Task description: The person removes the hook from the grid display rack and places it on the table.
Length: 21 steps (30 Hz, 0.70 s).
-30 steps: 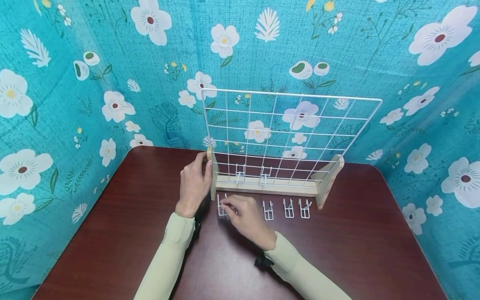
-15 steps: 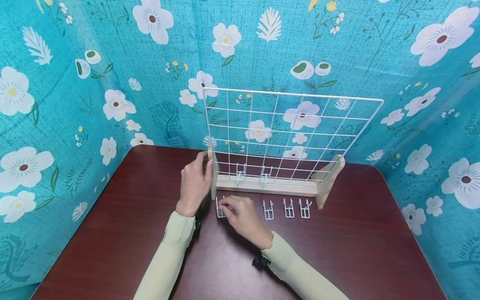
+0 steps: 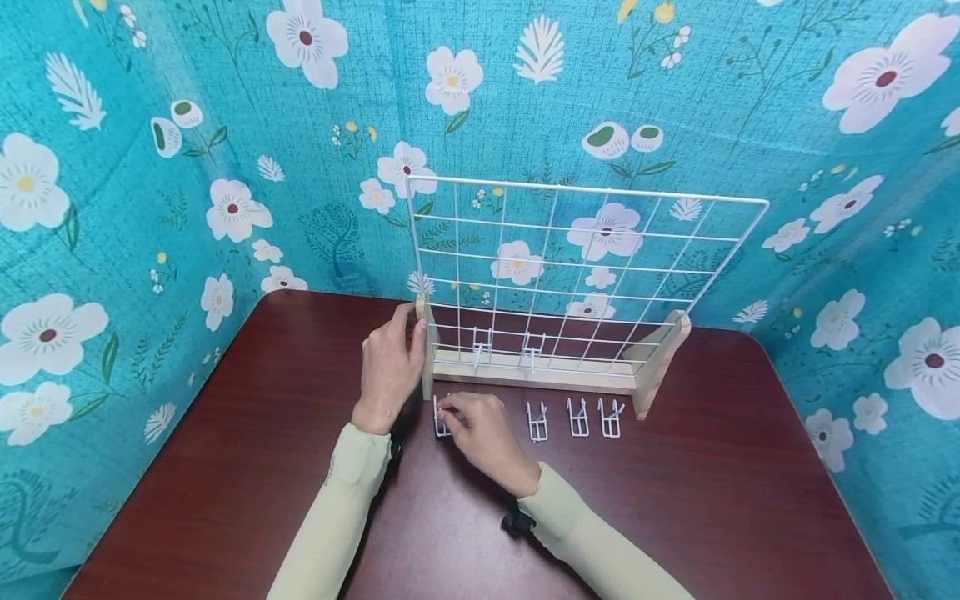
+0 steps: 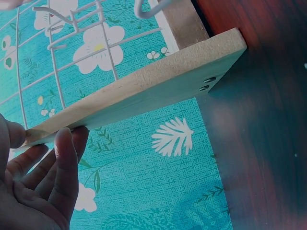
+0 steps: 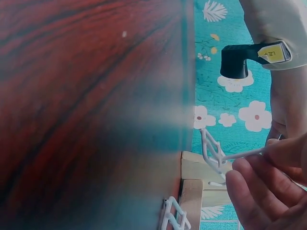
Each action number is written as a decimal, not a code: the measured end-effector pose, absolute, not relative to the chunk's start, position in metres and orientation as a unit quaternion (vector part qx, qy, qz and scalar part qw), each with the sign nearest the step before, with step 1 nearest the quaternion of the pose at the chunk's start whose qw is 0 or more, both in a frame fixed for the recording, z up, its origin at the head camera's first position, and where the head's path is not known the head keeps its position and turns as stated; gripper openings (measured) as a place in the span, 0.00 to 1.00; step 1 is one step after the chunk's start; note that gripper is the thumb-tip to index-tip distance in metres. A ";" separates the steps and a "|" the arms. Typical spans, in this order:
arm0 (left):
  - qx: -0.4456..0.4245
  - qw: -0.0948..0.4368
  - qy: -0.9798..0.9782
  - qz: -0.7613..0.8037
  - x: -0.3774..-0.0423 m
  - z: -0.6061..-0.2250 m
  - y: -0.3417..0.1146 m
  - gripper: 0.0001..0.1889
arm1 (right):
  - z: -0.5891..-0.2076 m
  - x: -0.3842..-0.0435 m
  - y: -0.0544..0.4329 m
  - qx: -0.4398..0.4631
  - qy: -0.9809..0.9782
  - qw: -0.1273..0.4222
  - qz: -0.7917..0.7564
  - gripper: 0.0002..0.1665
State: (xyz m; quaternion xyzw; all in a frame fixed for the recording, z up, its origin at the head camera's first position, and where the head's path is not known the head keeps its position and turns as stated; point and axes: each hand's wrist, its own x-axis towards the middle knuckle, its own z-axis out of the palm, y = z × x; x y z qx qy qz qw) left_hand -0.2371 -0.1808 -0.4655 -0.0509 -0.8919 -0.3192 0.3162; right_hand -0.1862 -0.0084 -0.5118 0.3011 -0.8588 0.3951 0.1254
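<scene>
A white wire grid (image 3: 585, 188) stands upright between wooden side panels. My left hand (image 3: 390, 358) grips the upper end of the left side panel (image 4: 158, 76), thumb on one side and fingers on the other. With thumb and fingertips, my right hand (image 3: 487, 437) pinches the prong of a white wire hook (image 5: 205, 143). That hook is held up in front of the left panel's foot, its frame turned away from the fingers. In the head view the fingers hide part of it. Two similar hooks, a left one (image 3: 480, 350) and a right one (image 3: 532, 352), hang low on the grid.
Three more wire hooks lie in a row before the stand: one nearest the right hand (image 3: 537, 421), a middle one (image 3: 578, 417) and an outer one (image 3: 611, 418). A wooden crossbar (image 3: 570, 379) joins the panels. Flowered blue cloth (image 3: 480, 125) surrounds the dark red table (image 3: 675, 500).
My right hand and forearm have shifted slightly left, and the pinched hook has come a little nearer to me. The left hand keeps its grip on the panel.
</scene>
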 end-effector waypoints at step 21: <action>-0.050 0.325 -0.889 -0.317 -0.238 -0.467 -0.181 0.17 | -0.516 -0.191 -0.015 0.291 -0.879 0.106 0.362 0.04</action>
